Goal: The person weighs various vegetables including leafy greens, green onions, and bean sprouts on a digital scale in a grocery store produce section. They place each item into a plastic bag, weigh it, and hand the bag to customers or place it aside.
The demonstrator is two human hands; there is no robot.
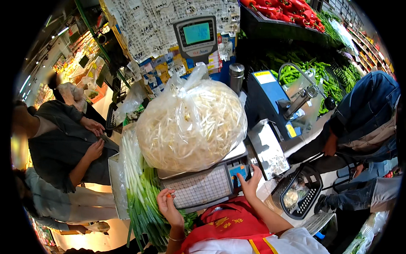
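Observation:
A big, clear plastic bag of bean sprouts (pixel 190 131), knotted at the top, rests on the pan of a weighing scale (pixel 198 188) right in front of me. At the scale's near left corner is my left hand (pixel 169 208), its fingers loosely bent and apart, holding nothing. My right hand (pixel 250 183) is by the blue keypad (pixel 238 171) on the scale's right side, with thumb and fingers spread and nothing in it. The scale's lit display (pixel 197 34) stands on a post behind the bag. Long green onions (pixel 141 190) lie along the scale's left side.
A blue bag-sealing device (pixel 270 99) stands to the right, beside a metal plate (pixel 267 148). Red peppers (pixel 287 10) and green peppers (pixel 321 76) fill crates behind. People stand left and right; one on the right has a black basket (pixel 311 182).

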